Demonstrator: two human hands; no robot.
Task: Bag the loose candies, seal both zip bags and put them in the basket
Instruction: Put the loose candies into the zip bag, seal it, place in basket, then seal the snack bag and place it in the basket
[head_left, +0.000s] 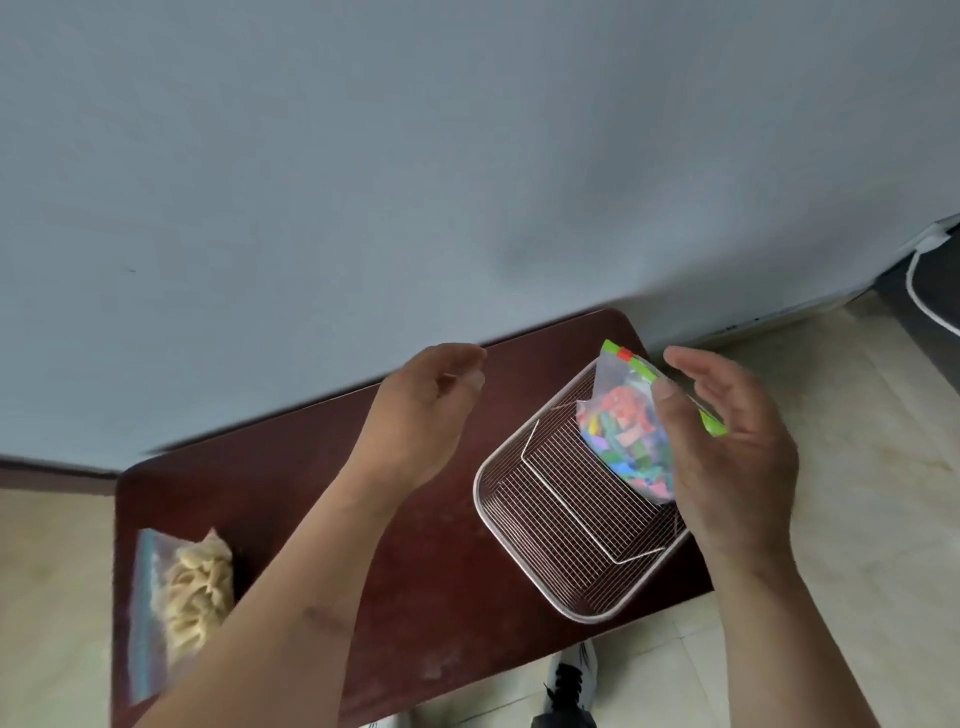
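Right hand (727, 447) holds the bag of coloured candies (631, 436) over the far right part of the wire basket (545, 519); thumb pressed on the near face just below the green zip strip (670, 387), the other fingers (696, 364) spread loosely behind it, so the hold looks like a light pinch, not a full clasp. Whether the bag's bottom corner touches the mesh I cannot tell. Bag hangs tilted: zip edge uppermost, running from the red slider (625, 355) at far left down toward the near right; long axis top to bottom, belly of candies sagging toward the basket floor. Judged handling: light, soft, thin slick film, contents shifting and lumpy; best taken at the stiffer zip strip or cradled under the bulge, since a pinch on the film alone would likely slip. Left hand (426, 410) hovers above the desk (415, 571), well apart from the bag, fingers half curled, holding nothing visible. Second zip bag (176, 603), pale contents, lies flat at the desk's near left edge, long axis running near to far, partly hidden by the left forearm; its seal cannot be read. Basket otherwise holds only its folded wire handle (571, 509).
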